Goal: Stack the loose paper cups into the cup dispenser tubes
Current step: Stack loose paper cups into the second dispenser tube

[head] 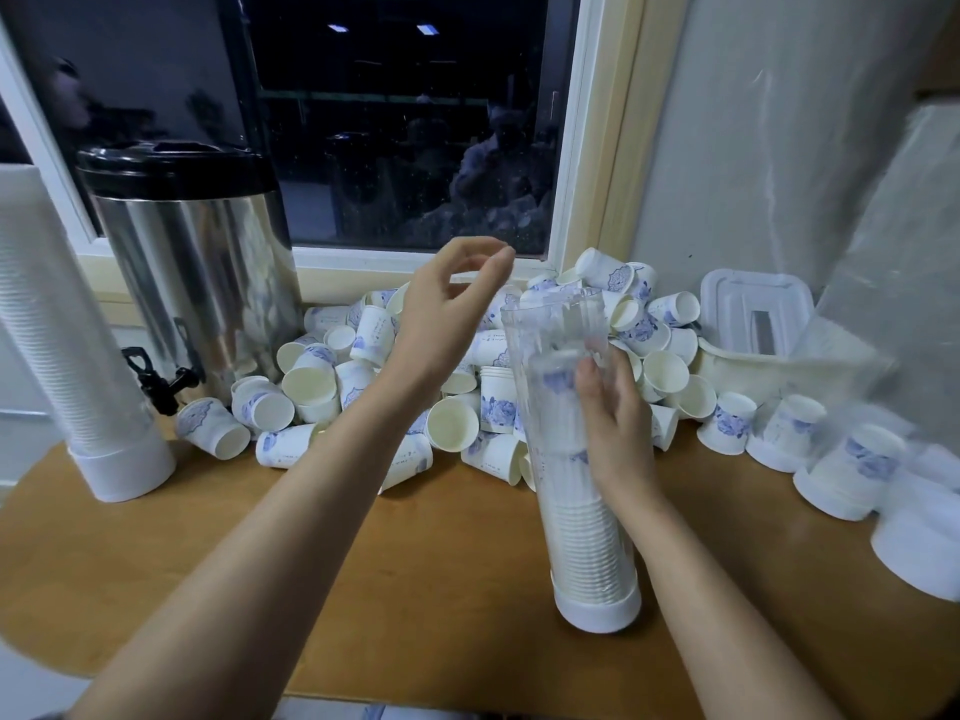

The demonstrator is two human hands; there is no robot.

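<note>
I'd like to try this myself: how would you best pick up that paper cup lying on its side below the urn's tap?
Probably by its side wall, from above. The cup lies on its side on the table at the pile's left edge, mouth toward the person, so thumb and fingers can straddle it. The left hand is free; the right hand grips the dispenser tube.

No legible text, brand, number or sign recorded. Paper cups [497, 407] piled at the far side of the desk carry a blue floral print with small dark marks beside it; marks too small and blurred to read
</note>
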